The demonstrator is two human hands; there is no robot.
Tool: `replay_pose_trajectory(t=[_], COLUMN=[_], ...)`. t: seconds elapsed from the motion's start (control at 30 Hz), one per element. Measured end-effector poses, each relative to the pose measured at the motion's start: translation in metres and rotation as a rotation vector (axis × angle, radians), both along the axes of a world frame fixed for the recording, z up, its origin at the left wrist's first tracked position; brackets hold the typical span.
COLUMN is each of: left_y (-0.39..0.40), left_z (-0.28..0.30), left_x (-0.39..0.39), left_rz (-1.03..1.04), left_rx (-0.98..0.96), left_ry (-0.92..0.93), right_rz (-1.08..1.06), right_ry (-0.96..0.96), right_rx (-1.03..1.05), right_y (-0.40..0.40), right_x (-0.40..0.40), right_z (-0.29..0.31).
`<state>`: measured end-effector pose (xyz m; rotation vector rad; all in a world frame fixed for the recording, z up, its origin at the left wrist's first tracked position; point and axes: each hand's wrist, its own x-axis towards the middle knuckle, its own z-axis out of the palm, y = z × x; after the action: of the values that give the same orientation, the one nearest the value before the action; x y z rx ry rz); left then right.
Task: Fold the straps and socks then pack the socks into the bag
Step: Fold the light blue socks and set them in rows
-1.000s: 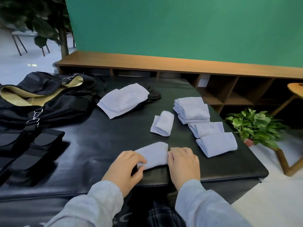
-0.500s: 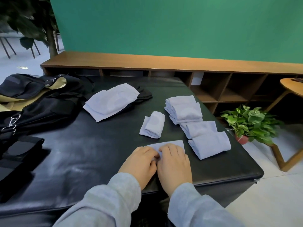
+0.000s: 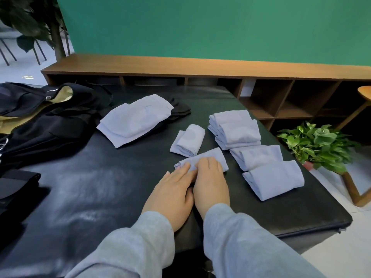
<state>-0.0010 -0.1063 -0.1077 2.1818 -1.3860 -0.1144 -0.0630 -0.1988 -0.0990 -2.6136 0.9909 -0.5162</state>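
A pale blue folded sock [image 3: 212,159] lies on the black table [image 3: 96,189] under both my hands. My left hand [image 3: 172,189] rests flat with straight fingers on its left end. My right hand [image 3: 210,181] lies beside it, fingers pressing the sock's middle. A rolled sock [image 3: 189,140] sits just beyond. Folded socks are stacked at the right [image 3: 234,129], with two more folded socks [image 3: 258,157] [image 3: 275,179] nearer. Unfolded pale socks [image 3: 134,119] lie over dark socks [image 3: 179,110]. The open black bag [image 3: 40,115] with tan lining is at the far left. Folded black straps [image 3: 16,185] sit at the left edge.
A long wooden shelf unit [image 3: 200,67] runs behind the table below a green wall. A potted plant [image 3: 317,143] stands on a wooden stool right of the table. A tree trunk [image 3: 58,41] and chair legs are at the back left.
The sock and both hands have moved forward from the table's near edge toward the rolled sock. My hands, first at the sock's two ends, came together on top of it.
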Motion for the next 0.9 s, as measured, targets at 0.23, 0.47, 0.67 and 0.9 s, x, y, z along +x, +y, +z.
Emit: replay_pose_trajectory(t=[0.23,0.47,0.67,0.9], left_y=[0.002,0.0,-0.012,-0.019], left_z=[-0.001,0.013,0.019,0.011], left_x=[0.003,0.033,0.09,0.122], left_rz=[0.026,0.154,0.344,0.431], left_rx=[-0.03,0.033,0.161,0.274], left_ry=[0.023,-0.029,-0.16,-0.215], right_rz=[-0.025,-0.026,-0.039,-0.078], right_ry=[-0.077,-0.127,-0.119,-0.129], right_rx=[0.01,-0.001,-0.024,-0.075], right_y=[0.0,0.002,0.001,0.002], right_x=[0.0,0.003,0.003,0.006], right_z=[-0.003,-0.006,-0.01,-0.015])
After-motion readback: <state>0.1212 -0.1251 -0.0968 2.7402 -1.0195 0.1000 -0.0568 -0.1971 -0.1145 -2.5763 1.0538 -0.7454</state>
